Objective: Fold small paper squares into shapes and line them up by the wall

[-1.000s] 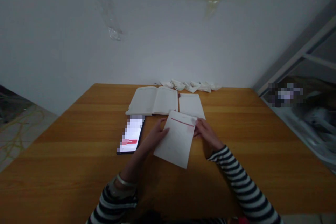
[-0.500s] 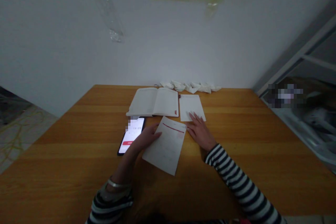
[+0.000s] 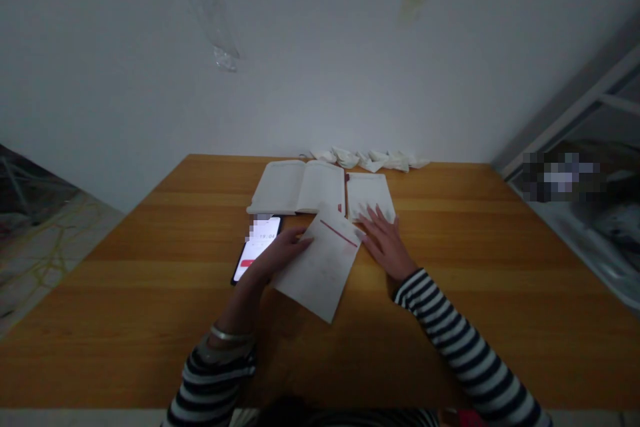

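Note:
A loose white sheet of paper [image 3: 320,265] with a red line near its top lies tilted on the wooden table [image 3: 150,293]. My left hand [image 3: 280,253] rests on the sheet's left edge, fingers curled over it. My right hand [image 3: 384,243] lies flat with fingers spread, touching the sheet's upper right corner and the lower edge of a second white sheet [image 3: 369,193]. An open notebook [image 3: 299,188] lies just beyond the hands. A lit phone [image 3: 257,248] sits beside my left hand.
Several folded white paper shapes [image 3: 370,159] line the table's far edge against the white wall. A metal frame and clutter [image 3: 575,167] stand at the right. The floor shows at the left.
The loose sheet slid left and toward me, then tipped up slightly. My right hand let go of the sheet's corner and flattened out near the second sheet.

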`<state>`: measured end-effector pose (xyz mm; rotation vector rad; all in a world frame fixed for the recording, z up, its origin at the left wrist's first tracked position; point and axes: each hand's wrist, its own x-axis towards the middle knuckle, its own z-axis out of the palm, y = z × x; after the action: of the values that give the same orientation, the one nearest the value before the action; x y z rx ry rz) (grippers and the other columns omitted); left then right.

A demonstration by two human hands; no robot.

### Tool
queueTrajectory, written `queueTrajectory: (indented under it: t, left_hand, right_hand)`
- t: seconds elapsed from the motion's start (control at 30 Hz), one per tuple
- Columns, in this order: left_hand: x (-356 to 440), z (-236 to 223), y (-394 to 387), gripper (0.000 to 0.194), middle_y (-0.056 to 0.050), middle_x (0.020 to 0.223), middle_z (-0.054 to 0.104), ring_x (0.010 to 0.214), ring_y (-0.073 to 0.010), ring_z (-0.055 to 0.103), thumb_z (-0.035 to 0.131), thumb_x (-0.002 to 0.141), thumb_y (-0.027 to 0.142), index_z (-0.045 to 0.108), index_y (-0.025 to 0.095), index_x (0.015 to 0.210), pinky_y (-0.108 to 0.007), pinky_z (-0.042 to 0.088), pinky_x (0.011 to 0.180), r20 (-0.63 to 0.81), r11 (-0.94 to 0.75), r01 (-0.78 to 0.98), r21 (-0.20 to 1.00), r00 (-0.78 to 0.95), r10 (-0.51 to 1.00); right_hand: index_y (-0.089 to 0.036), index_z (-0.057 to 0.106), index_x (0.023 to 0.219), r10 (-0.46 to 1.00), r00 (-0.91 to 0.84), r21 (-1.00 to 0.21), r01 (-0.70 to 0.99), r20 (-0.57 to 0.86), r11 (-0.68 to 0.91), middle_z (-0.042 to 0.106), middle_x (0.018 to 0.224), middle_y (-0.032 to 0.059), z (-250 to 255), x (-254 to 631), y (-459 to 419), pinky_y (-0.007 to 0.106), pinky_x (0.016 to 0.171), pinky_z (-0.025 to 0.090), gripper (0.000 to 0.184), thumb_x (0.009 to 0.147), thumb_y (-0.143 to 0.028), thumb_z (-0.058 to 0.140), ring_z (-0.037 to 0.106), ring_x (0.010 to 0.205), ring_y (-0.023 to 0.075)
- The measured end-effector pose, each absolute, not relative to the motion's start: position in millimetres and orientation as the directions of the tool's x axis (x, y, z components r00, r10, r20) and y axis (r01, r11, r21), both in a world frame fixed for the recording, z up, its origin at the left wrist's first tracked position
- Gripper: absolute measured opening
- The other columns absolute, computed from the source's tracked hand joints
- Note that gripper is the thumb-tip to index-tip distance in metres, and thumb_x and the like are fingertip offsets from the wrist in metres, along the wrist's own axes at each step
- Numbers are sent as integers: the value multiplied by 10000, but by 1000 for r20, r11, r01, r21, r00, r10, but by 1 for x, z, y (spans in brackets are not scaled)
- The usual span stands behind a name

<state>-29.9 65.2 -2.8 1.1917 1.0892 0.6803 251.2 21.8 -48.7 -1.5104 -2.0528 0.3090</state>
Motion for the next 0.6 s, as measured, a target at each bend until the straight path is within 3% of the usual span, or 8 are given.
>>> queueTrajectory:
  t: [0.07,0.13,0.23,0.33,0.47,0.53,0.6]
  left_hand:
    - [-22,-6,63,403,-92,802,755,645,-239,692,809,694,404,717,160,1002,-309,520,567,-307,315,23,949,304,902]
    - [-14,-12,59,462,-73,799,749,646,-222,692,811,701,400,672,161,1071,-319,533,607,-344,377,-60,924,294,892]
    - [-4,-18,53,493,-75,840,746,687,-212,696,826,697,361,639,163,1108,-317,535,640,-417,491,-96,866,402,815]
    - [1,-15,46,614,-64,850,739,709,-206,694,815,717,324,578,187,1266,-308,528,657,-400,502,-120,856,461,792]
    - [5,-7,43,866,-53,975,754,732,-189,694,766,750,267,354,298,1512,-318,528,724,-278,414,-219,883,467,839]
    - [7,-6,43,797,-69,1112,741,842,-208,700,730,740,223,447,308,1480,-322,525,773,-240,405,-264,875,489,838]
    - [8,-10,45,662,-75,1164,731,905,-217,688,692,707,179,614,268,1358,-307,513,780,-264,434,-265,861,495,828]
  right_hand:
    - [-322,243,1589,887,-200,-532,737,416,416,229,1670,43,-41,250,9,640,1218,59,592,1017,-240,370,91,1561,251]
    - [-319,246,1589,846,-256,-521,693,468,498,159,1685,23,-33,251,-2,641,1221,79,652,972,-188,414,45,1563,262]
    - [-390,515,1444,817,-333,-484,677,471,555,310,1635,-20,-31,254,-11,670,1214,36,558,936,-158,507,151,1551,278]
    - [-425,731,1157,824,-253,-557,633,507,537,466,1546,-57,-38,254,-11,675,1213,77,348,919,-207,601,270,1520,279]
    - [-336,810,955,866,46,-789,440,498,430,207,1663,-70,-51,247,-8,611,1195,258,135,873,-316,705,257,1520,319]
    - [-305,820,903,897,150,-880,313,416,356,176,1676,-45,-56,244,-8,570,1166,340,125,814,-376,771,346,1479,340]
    - [-300,823,863,925,176,-930,214,337,298,379,1609,28,-59,244,-7,544,1130,398,158,764,-422,810,483,1390,338]
